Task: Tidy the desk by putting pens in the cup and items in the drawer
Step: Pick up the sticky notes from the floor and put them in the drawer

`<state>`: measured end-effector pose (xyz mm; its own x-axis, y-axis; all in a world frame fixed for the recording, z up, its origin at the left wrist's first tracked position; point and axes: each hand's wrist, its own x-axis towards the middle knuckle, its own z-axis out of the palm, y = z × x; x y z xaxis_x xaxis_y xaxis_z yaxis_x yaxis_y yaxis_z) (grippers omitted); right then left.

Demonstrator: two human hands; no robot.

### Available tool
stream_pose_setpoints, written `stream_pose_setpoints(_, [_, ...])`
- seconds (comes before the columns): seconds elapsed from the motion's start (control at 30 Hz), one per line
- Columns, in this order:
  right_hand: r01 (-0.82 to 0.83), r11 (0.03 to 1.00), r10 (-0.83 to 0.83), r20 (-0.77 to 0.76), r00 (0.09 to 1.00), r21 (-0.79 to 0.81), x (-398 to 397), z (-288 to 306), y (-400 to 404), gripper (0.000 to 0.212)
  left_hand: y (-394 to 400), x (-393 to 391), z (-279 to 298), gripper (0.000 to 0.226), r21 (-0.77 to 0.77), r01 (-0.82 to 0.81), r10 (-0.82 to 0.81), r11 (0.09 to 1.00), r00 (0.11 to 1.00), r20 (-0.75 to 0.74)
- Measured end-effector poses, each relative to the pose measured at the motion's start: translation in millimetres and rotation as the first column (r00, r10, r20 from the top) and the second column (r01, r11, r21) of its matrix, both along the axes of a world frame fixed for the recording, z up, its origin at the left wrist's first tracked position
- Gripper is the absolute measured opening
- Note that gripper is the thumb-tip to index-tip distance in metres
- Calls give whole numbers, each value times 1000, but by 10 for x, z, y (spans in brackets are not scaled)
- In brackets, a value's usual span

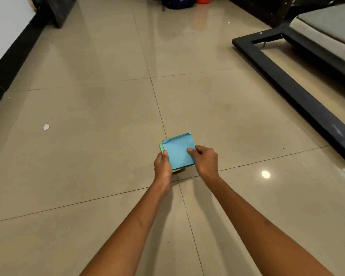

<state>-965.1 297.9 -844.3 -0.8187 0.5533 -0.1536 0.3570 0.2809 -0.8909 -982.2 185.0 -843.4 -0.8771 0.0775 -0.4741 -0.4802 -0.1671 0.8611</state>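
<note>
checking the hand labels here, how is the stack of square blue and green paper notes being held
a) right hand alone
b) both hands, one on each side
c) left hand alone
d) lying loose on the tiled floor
b: the left hand grips the left edge of the stack of square blue and green paper notes, and the right hand pinches its right edge, above the beige tiled floor.

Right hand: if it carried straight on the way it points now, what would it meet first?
The right hand points up-left, so it meets the blue paper stack it already pinches; beyond lies bare floor, though depth is unclear.

Both hands hold seemingly paper squares.
</note>
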Motion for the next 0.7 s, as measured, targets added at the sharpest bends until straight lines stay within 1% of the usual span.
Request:
stream_pose_setpoints(0.1, [-36, 996, 34, 23, 999, 82, 50, 80, 29, 24, 55, 36, 80, 26, -13, 51, -51, 999, 998, -32])
stream_pose_setpoints(0.17, [-59, 994, 58, 19, 998, 89, 88, 160, 73, 25, 95, 32, 117, 23, -30, 55, -57, 998, 997, -44])
stream_pose_setpoints(0.23, [-48, 995, 47, 11, 999, 86, 153, 243, 146, 30, 178, 47, 135, 23, -29, 62, -64, 998, 996, -58])
stream_pose_setpoints(0.33, [31, 997, -31, 1, 1000, 73, 281, 329, 304, 37, 377, 150, 197, 26, -2, 104, -104, 995, 991, -80])
stream_pose_setpoints(0.5, [132, 989, -135, 52, 989, 66, 607, 402, 636, 41, 743, 425, 201, 27, 18, 179, -177, 984, 981, -73])
stream_pose_setpoints(0.7, [311, 945, -319, 68, 945, 102, 1155, 430, 1073, 42, 1308, 872, 191, 28, 21, 302, -299, 953, 950, -91])
